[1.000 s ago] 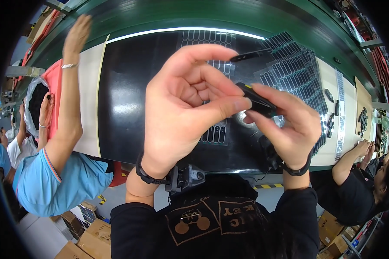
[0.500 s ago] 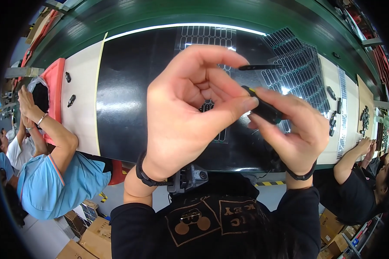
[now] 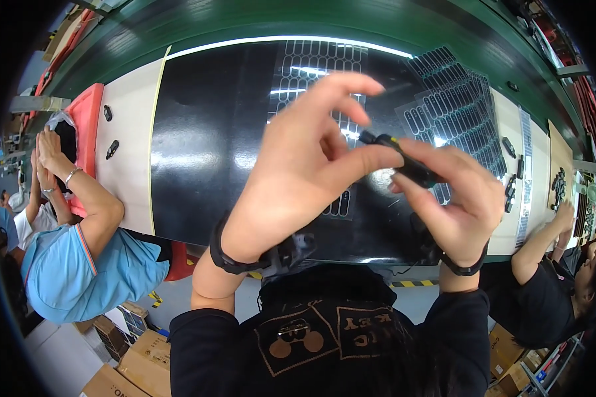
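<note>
Black, elongated, plastic-looking device [image 3: 414, 171] is clamped in the right grip [image 3: 467, 188], its long axis slanting up-left from there; the left grip [image 3: 304, 165], fingers apart, is nearer that upper end.

Workbench [image 3: 131, 178], patterned sheets [image 3: 451, 110], black devices [image 3: 112, 149]

I count two black wristbands [image 3: 222, 257], one held device [image 3: 414, 170].

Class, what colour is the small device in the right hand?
The device is black with a small yellow mark, shown in the head view.
</note>
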`<state>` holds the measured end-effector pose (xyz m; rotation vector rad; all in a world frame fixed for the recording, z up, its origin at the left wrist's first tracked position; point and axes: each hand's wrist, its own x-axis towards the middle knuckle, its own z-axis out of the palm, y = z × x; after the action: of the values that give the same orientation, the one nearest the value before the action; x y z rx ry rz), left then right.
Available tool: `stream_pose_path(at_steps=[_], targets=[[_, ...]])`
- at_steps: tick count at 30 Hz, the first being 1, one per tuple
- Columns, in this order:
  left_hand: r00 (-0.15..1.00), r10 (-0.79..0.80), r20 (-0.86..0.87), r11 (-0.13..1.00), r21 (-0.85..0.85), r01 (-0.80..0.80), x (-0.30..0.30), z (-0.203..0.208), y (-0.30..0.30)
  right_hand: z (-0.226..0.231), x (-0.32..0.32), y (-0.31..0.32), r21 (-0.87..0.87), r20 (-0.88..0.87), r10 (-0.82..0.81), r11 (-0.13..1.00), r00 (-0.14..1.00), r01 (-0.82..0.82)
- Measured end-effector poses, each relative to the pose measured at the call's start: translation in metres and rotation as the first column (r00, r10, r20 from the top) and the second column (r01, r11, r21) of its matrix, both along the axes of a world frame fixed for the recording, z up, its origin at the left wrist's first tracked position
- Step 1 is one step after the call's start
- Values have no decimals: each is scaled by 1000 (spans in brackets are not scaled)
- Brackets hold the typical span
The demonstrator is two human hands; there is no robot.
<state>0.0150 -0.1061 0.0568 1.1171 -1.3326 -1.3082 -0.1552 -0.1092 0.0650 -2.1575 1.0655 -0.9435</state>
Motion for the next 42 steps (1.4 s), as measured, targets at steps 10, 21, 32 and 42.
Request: stream_pose_path(at_steps=[10,21,32,42], targets=[[955,-76,-286,993,69,99,7,-31,-21,-19,2,-34,206,153,76,973,985,-107],[941,334,-49,940,-51,-336,18,-85,-60,-119,18,-215,648,289,-77,750,954,-136],[944,327,38,944,-57,-325,18,-67,-42,-31,-110,-172,-155,-557,-331,943,762,296],[984,133,122,983,-146,-115,5,-43,-23,-114,-255,-117,-309,-915,-386,856,116,415]])
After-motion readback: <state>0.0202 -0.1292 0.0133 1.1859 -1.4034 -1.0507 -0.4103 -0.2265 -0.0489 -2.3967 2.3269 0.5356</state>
